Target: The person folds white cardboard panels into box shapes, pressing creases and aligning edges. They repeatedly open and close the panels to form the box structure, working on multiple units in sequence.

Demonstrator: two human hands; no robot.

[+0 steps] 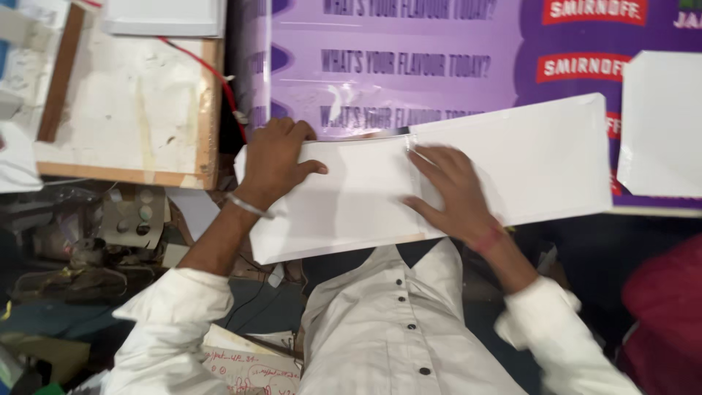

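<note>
A long white sheet [351,205] lies across the purple printed table cover [409,66], its near edge hanging over the table's front. A second white sheet [541,157] overlaps it on the right. My left hand [274,157] presses flat on the left end of the long sheet, fingers spread over its top edge. My right hand [453,186] rests palm down where the two sheets meet, slightly blurred. Neither hand grips anything.
A wooden-framed white board [131,102] sits at the left with a red wire [212,73] along its edge. Another white sheet [662,124] lies at the far right. Cluttered tools and papers [248,366] lie below left. A red-clothed person [669,314] is at the right.
</note>
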